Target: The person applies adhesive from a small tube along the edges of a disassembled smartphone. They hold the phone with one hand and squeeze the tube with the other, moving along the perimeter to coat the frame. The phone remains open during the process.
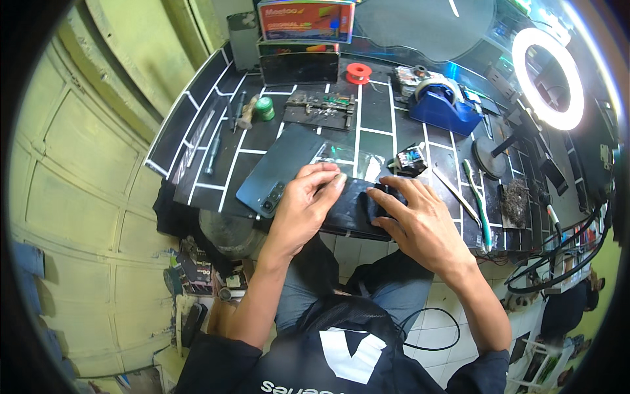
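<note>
A dark, flat, phone-like slab (346, 209) lies at the table's front edge between my hands. My left hand (305, 203) is closed over its left end, thumb and forefinger pinched together; whatever is in the pinch is too small to make out. My right hand (420, 220) bends over the slab's right part, its thumb and fingers around a small black piece (372, 207) whose kind I cannot tell. Left of the slab rests a blue-grey smartphone (279, 164), back up, its camera block near my left hand. Crinkled clear film (351, 159) lies just beyond my fingertips.
A small black box (408, 161), tweezers (457, 195) and a green-white brush (476, 203) lie to the right. Farther back are a blue tape dispenser (446, 111), a red spool (358, 73), a green jar (264, 108) and a repair holder (320, 110). A ring light (571, 79) glows right.
</note>
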`<control>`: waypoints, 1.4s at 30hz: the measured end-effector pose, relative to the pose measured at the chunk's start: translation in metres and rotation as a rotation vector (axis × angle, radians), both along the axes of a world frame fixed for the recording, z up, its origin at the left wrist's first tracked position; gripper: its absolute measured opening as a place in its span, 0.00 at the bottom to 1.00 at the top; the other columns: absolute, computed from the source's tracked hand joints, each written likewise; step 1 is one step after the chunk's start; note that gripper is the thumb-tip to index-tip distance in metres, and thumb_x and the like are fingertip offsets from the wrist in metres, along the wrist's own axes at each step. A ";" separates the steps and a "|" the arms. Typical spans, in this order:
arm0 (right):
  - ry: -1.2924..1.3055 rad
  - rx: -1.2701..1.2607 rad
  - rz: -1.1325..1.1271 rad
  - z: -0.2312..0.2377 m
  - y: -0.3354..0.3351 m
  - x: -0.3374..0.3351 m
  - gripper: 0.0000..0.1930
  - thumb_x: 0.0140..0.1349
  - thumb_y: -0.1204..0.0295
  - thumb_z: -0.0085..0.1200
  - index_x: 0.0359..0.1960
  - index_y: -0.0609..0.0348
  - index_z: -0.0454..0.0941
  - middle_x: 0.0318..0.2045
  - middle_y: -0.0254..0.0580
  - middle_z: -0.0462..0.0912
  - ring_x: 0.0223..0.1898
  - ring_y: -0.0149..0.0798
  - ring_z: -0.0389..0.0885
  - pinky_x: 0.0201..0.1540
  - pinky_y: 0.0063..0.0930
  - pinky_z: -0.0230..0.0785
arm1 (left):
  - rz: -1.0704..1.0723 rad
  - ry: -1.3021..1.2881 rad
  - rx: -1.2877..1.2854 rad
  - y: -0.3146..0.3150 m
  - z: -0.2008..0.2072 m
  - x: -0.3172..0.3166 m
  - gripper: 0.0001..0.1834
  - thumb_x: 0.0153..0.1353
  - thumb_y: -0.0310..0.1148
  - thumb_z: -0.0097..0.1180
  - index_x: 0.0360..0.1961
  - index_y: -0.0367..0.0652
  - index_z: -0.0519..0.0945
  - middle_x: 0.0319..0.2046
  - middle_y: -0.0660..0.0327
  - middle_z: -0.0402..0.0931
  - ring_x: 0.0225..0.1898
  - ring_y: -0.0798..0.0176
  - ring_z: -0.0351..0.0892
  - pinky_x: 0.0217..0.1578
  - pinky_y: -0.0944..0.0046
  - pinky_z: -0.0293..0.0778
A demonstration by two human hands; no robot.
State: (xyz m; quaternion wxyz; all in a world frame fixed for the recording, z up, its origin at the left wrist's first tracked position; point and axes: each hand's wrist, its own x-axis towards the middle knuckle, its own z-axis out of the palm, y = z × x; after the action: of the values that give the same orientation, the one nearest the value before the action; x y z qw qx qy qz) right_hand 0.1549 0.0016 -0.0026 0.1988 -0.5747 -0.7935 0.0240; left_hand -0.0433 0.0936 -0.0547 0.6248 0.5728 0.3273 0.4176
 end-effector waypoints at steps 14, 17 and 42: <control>-0.030 -0.105 0.058 0.006 0.005 -0.002 0.32 0.51 0.62 0.69 0.58 0.56 0.74 0.54 0.50 0.75 0.55 0.52 0.75 0.56 0.44 0.69 | 0.025 0.125 0.033 0.006 0.006 -0.002 0.16 0.67 0.34 0.60 0.44 0.27 0.84 0.54 0.55 0.74 0.52 0.67 0.74 0.54 0.68 0.69; -0.019 -0.109 0.084 0.004 0.006 0.001 0.31 0.50 0.66 0.69 0.58 0.57 0.74 0.52 0.51 0.76 0.53 0.53 0.76 0.55 0.43 0.71 | 0.017 0.156 0.094 0.009 0.002 -0.002 0.16 0.66 0.35 0.61 0.43 0.27 0.85 0.53 0.55 0.75 0.51 0.67 0.74 0.54 0.68 0.69; -0.083 -0.151 0.055 0.001 0.018 0.006 0.39 0.48 0.61 0.71 0.64 0.52 0.72 0.55 0.55 0.78 0.52 0.55 0.81 0.56 0.42 0.75 | -0.419 0.127 0.192 0.022 0.006 -0.030 0.54 0.39 0.21 0.78 0.70 0.39 0.63 0.66 0.55 0.66 0.72 0.57 0.59 0.73 0.53 0.49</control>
State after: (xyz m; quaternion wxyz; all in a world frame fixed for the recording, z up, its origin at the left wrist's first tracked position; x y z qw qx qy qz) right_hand 0.1609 0.0196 -0.0012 0.1210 -0.5667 -0.8124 0.0652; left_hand -0.0728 0.1155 -0.0485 0.6189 0.7099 0.1987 0.2713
